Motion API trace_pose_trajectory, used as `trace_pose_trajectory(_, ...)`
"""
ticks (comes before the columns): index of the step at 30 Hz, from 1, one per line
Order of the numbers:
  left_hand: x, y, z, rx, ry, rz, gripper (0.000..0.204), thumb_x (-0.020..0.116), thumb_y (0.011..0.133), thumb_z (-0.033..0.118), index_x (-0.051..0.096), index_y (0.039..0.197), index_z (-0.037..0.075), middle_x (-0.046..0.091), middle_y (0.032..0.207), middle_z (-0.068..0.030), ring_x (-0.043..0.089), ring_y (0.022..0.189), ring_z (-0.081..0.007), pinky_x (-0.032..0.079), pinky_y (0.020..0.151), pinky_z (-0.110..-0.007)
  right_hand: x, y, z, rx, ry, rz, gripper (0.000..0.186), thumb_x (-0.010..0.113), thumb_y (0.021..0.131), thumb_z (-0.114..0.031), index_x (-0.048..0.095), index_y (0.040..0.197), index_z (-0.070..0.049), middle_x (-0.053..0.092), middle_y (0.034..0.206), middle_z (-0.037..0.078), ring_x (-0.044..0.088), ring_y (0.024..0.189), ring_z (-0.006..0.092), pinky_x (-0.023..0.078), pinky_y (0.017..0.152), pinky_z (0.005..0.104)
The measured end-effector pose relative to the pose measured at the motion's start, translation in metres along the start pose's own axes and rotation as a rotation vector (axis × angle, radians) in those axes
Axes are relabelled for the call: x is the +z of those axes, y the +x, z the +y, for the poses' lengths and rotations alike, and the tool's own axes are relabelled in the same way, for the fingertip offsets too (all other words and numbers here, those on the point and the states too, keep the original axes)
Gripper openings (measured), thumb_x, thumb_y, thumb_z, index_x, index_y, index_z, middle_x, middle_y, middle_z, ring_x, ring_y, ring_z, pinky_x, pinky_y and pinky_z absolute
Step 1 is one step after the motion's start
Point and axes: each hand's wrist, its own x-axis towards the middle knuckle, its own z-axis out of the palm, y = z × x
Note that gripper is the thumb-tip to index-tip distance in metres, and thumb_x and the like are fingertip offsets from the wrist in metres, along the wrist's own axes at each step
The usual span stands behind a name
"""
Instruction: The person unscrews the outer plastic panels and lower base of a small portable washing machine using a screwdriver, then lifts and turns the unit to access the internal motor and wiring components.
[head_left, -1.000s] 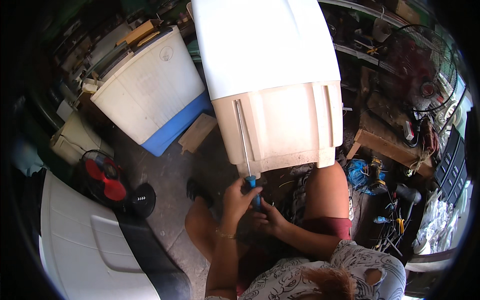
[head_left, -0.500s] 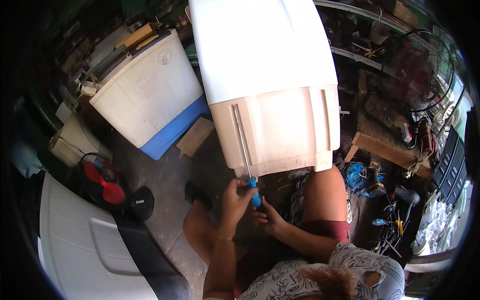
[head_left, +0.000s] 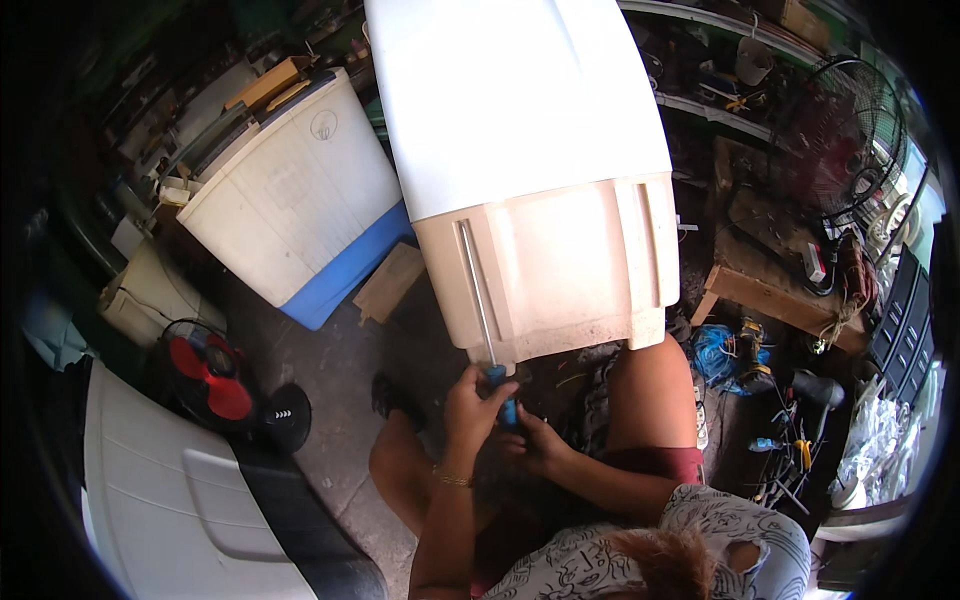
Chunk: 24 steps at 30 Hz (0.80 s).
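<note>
A long screwdriver (head_left: 478, 300) with a thin steel shaft and blue handle runs up along a narrow recess in the beige base of a large white and beige appliance housing (head_left: 560, 260). Its tip sits inside that recess, so what it meets there is hidden. My left hand (head_left: 472, 412) is closed around the upper part of the handle, thumb laid across it. Lower down, my right hand (head_left: 538, 440) has its fingers curled at the handle's end. The housing leans toward me, its lower edge close to my knee.
At left stands a white and blue tub (head_left: 300, 190) with boards on top, beside a wooden block (head_left: 390, 283). A red and black fan (head_left: 215, 380) is on the floor. Right of me are a low wooden bench (head_left: 770, 275), a drill (head_left: 750, 355) and scattered tools (head_left: 790, 455).
The view has shifted slightly, moving the housing a little left in the picture. Both hands are slightly lower in the picture and remain at the screwdriver's handle.
</note>
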Motion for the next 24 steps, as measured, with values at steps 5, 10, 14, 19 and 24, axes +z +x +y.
trace_pose_trajectory(5, -0.010, 0.003, -0.007, -0.036, -0.507, -0.228, 0.024, 0.069, 0.084, 0.013, 0.058, 0.100, -0.001, 0.064, 0.083, -0.0039, 0.060, 0.078, -0.0093, 0.049, 0.066, -0.024, 0.000, -0.001, -0.011, 0.250, 0.224, -0.185, 0.040, 0.053, 0.092, -0.044, 0.054, 0.097, -0.004, 0.049, 0.077, 0.002, 0.043, 0.060, 0.0088, 0.038, 0.057, 0.0213)
trace_pose_trajectory(10, -0.002, 0.007, -0.031, 0.083, -0.145, 0.005, 0.023, 0.064, 0.088, 0.010, 0.059, 0.106, -0.002, 0.066, 0.093, -0.0074, 0.061, 0.084, -0.0106, 0.050, 0.071, -0.025, 0.066, -0.011, 0.002, -0.025, 0.185, 0.397, 0.044, 0.049, 0.093, -0.048, 0.053, 0.098, -0.004, 0.047, 0.070, 0.002, 0.035, 0.046, 0.0072, 0.034, 0.046, 0.0198)
trace_pose_trajectory(14, -0.002, 0.007, -0.009, 0.139, -0.182, 0.004, 0.019, 0.064, 0.087, 0.009, 0.060, 0.103, -0.001, 0.067, 0.096, -0.0088, 0.061, 0.085, -0.0107, 0.049, 0.071, -0.024, -0.012, -0.002, -0.008, 0.230, 0.397, -0.389, 0.037, 0.050, 0.094, -0.042, 0.054, 0.104, -0.007, 0.055, 0.082, 0.006, 0.046, 0.062, 0.0079, 0.042, 0.057, 0.0227)
trace_pose_trajectory(19, -0.004, -0.001, -0.018, -0.036, -0.618, -0.239, 0.019, 0.068, 0.085, 0.011, 0.061, 0.098, -0.001, 0.066, 0.091, -0.0081, 0.060, 0.078, -0.0095, 0.050, 0.066, -0.025, 0.042, -0.007, 0.001, 0.069, 0.242, 0.129, 0.035, 0.052, 0.093, -0.040, 0.054, 0.107, -0.007, 0.056, 0.081, 0.008, 0.049, 0.064, 0.0100, 0.043, 0.061, 0.0234)
trace_pose_trajectory(24, 0.014, 0.002, -0.017, 0.115, -0.361, 0.059, 0.021, 0.070, 0.084, 0.017, 0.060, 0.090, -0.001, 0.064, 0.080, -0.0054, 0.058, 0.063, -0.0088, 0.047, 0.053, -0.025, 0.052, -0.007, 0.001, -0.015, 0.202, 0.269, 0.037, 0.054, 0.092, -0.042, 0.055, 0.102, -0.006, 0.051, 0.075, 0.005, 0.046, 0.058, 0.0108, 0.041, 0.056, 0.0212)
